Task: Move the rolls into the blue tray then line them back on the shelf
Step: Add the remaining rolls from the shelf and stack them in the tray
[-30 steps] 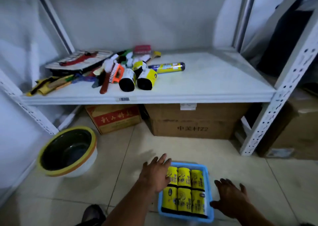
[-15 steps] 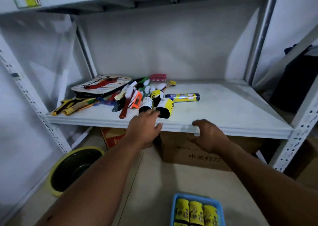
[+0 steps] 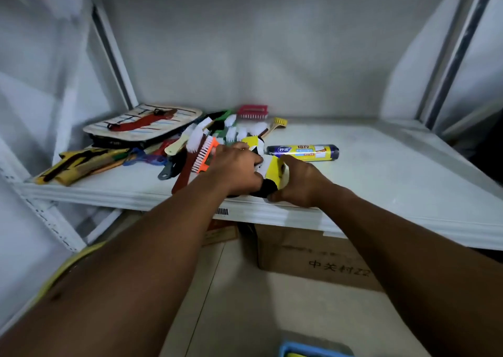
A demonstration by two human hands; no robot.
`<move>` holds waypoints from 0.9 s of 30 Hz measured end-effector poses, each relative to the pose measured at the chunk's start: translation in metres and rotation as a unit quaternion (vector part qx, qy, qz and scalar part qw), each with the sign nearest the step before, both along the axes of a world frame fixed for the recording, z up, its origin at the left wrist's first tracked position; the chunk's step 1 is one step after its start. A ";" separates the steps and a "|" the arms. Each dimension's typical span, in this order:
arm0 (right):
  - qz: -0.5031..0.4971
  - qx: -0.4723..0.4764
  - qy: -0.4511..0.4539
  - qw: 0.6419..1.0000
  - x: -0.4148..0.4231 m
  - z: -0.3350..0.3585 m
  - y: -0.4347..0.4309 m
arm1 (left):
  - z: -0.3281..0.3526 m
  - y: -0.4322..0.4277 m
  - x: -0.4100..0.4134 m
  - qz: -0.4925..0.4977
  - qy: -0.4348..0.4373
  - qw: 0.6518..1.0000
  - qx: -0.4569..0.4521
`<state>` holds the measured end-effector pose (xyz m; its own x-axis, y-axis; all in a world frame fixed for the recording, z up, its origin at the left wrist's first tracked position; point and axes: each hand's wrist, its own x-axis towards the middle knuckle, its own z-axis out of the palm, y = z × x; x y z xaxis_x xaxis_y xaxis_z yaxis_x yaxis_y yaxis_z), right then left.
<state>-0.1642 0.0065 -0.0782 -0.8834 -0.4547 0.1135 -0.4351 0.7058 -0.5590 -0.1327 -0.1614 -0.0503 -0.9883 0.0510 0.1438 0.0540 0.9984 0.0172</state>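
On the white shelf (image 3: 381, 182), near its front edge, my left hand (image 3: 234, 169) curls over a black roll with a yellow-and-white label that it mostly hides. My right hand (image 3: 300, 182) grips a second such roll (image 3: 275, 174) from the right side. A third yellow-labelled roll (image 3: 254, 142) lies just behind them, and a longer dark blue roll (image 3: 303, 152) with a yellow label lies crosswise further back. The blue tray (image 3: 313, 350) shows only as a rim at the bottom edge, with a sliver of yellow inside.
A heap of brushes (image 3: 206, 147) and a flat striped pack (image 3: 144, 122) fill the shelf's left half. Yellow packets (image 3: 79, 163) lie at the front left. Cardboard boxes (image 3: 321, 261) stand on the floor under the shelf. A perforated upright (image 3: 46, 215) stands at left.
Both hands rose from the tray on the floor to the shelf edge, then reached onto the shelf and closed round the two front rolls. The view tilted up and moved closer.
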 end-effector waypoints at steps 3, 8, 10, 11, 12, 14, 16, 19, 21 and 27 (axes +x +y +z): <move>-0.004 -0.015 0.003 1.000 -0.007 -0.010 -0.006 | -0.001 -0.002 -0.002 -0.011 0.019 0.999 0.024; -0.015 -0.086 0.014 0.996 -0.002 -0.009 0.005 | -0.008 0.001 0.002 -0.052 0.029 0.998 -0.017; -0.012 -0.091 0.028 0.995 0.007 -0.007 0.014 | -0.011 0.008 0.006 -0.061 0.036 0.996 -0.048; -0.009 -0.095 0.034 0.995 0.013 -0.006 0.020 | -0.012 0.013 0.009 -0.066 0.038 0.995 -0.057; -0.003 -0.101 0.042 0.994 0.020 -0.004 0.027 | -0.012 0.018 0.013 -0.072 0.040 0.995 -0.064; 0.017 -0.112 0.058 0.992 0.036 -0.001 0.039 | -0.010 0.031 0.023 -0.090 0.044 0.993 -0.067; 0.028 -0.116 0.070 0.990 0.055 0.001 0.052 | -0.006 0.045 0.037 -0.108 0.036 0.991 -0.066; 0.031 -0.120 0.082 0.989 0.088 0.001 0.073 | -0.007 0.068 0.065 -0.111 0.021 0.992 -0.054; 0.024 -0.136 0.070 0.988 0.111 -0.005 0.086 | -0.013 0.080 0.086 -0.103 -0.008 0.995 -0.009; 0.000 -0.148 -0.029 0.989 0.155 -0.023 0.124 | -0.037 0.099 0.136 -0.098 -0.072 0.957 0.265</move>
<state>-0.0096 0.1310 -0.1013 -0.8926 -0.4085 0.1908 -0.3961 0.5085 -0.7646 0.0038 -0.0628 -0.0872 -0.9786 0.1957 0.0638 0.1989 0.8184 0.5391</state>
